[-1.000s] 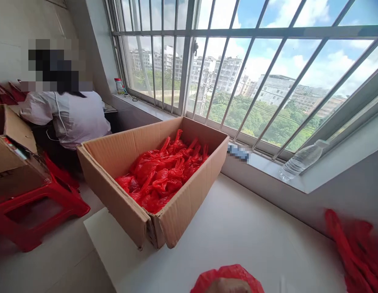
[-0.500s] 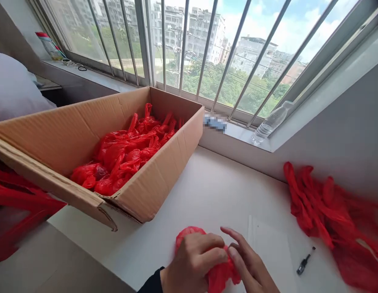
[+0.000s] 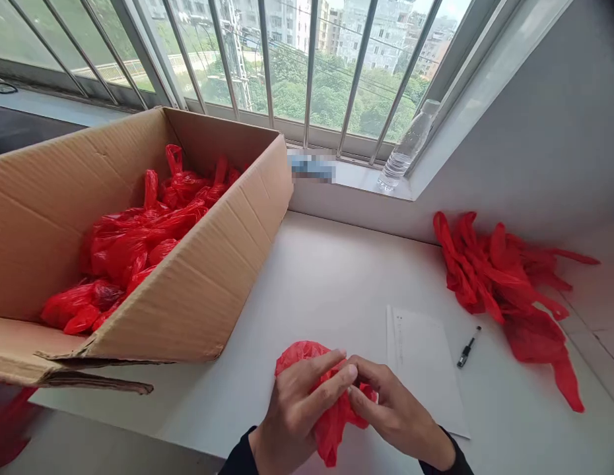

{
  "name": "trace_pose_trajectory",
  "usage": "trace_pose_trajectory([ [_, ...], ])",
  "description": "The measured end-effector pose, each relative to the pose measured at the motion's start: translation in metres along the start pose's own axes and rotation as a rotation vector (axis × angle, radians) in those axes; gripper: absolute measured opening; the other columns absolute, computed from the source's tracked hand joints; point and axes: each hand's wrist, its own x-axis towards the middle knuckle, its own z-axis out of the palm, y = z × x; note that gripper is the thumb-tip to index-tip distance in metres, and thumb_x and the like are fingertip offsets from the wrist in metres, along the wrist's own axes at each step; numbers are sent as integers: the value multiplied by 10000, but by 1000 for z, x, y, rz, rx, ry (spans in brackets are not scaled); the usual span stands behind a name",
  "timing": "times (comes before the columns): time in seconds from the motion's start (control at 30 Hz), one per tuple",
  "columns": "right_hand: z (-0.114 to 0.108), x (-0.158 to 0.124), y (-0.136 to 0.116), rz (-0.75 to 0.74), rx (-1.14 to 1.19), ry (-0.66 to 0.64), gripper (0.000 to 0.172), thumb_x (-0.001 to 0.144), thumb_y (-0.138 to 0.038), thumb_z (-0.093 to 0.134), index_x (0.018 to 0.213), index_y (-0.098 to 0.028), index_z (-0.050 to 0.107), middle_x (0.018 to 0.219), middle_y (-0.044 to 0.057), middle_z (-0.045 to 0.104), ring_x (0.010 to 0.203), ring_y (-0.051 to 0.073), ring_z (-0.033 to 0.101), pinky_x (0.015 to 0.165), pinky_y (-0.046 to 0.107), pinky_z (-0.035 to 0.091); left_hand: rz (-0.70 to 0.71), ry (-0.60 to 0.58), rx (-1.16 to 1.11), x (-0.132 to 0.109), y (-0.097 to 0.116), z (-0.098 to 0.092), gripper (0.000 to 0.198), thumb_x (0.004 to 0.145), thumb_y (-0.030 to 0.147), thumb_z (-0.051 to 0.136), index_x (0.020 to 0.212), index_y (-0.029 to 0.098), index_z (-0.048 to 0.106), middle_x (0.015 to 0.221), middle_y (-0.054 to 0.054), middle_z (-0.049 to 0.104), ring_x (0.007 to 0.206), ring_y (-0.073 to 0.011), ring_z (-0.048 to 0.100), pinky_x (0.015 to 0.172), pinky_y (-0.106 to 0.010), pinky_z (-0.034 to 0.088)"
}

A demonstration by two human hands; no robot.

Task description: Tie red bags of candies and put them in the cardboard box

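Pinched almost closed, the right hand's (image 3: 401, 412) thumb and forefinger meet the fingertips of the left hand (image 3: 294, 404), which curves, partly closed, over a crumpled red plastic bag (image 3: 331, 432); probably the slippery film needs both. What lies between the tips I can't make out. That bag is directly before the person, above the white tabletop (image 3: 331, 277). Near the right hand lie a thin white sheet (image 3: 426, 363) and a gel pen (image 3: 469, 348), presumably kept handy. Loose red bags (image 3: 529, 323) heap by the wall (image 3: 485, 171). Leftward, an open cardboard box (image 3: 208, 270) holds knotted red bundles (image 3: 123, 244), its tall sides likely containing them. Behind, a clear plastic bottle (image 3: 409, 152) stands on the sill (image 3: 354, 175), beneath window bars (image 3: 309, 72) and daylit trees (image 3: 331, 92)
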Motion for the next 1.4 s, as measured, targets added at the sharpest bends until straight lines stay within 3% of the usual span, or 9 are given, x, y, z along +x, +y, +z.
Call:
trace_pose_trajectory([
  [0.13,-4,0,-1,15,78,126,228,1038,-448,520,976,-242,596,925,0,616,838,154,566,784,291,457,-24,-64,-42,-3,-3,1,500,950,71,595,1442,154,561,1449,-206,604,1295,-258,623,962,-400,584],
  [0.3,-9,-6,6,38,162,238,196,1037,-444,535,1011,-260,596,1118,32,628,1039,184,604,894,303,479,-55,-185,-13,-14,-5,-3,512,1034,125,463,1539,210,447,1581,-155,455,1424,-307,477,1179,-600,347],
  [0.5,-6,-10,16,84,168,298,198,1033,-444,549,997,-256,597,1109,28,635,1022,177,605,873,295,485,-222,-159,5,-31,-5,-5,454,1093,217,362,1533,219,471,1620,-136,381,1464,-305,391,1211,-553,281],
  [0.67,-3,-10,16,109,148,339,183,1028,-444,564,988,-267,586,873,-26,576,772,124,528,697,257,447,-346,-146,-54,-35,-4,-6,489,1051,99,437,1528,197,483,1501,-122,483,1414,-246,430,1183,-416,357],
  [0.83,-7,-10,17,48,163,357,118,990,-385,648,1073,-304,629,974,-16,605,896,136,571,829,271,483,-331,-122,-145,-25,-3,-7,530,978,77,565,1498,144,487,1333,-119,599,1297,-234,524,1122,-403,442],
  [1.0,-11,-12,17,4,153,302,214,981,-346,663,1195,-347,648,1071,0,599,957,154,571,905,304,473,-286,-124,-221,-17,1,-5,525,952,55,603,1464,145,527,1215,-93,623,1171,-215,583,1105,-445,468],
  [1.2,-12,-16,16,-8,245,294,92,1002,-368,625,1030,-295,673,941,-6,579,852,151,551,781,294,444,-239,-192,-226,-20,5,-4,463,1091,233,402,1545,161,455,1454,-140,522,1359,-267,484,1176,-486,374],
  [1.33,-16,-19,24,58,289,384,147,996,-408,630,972,-267,664,900,-13,576,809,145,538,748,283,436,-288,-226,-117,-37,2,-7,494,1104,231,324,1591,179,387,1606,-148,404,1479,-305,380,1218,-509,321],
  [1.4,-22,-22,34,101,281,493,183,991,-433,632,947,-257,655,887,-16,577,821,148,538,768,279,440,-343,-234,-25,-51,0,-12,508,1089,185,342,1594,202,384,1619,-132,402,1498,-311,361,1218,-520,325],
])
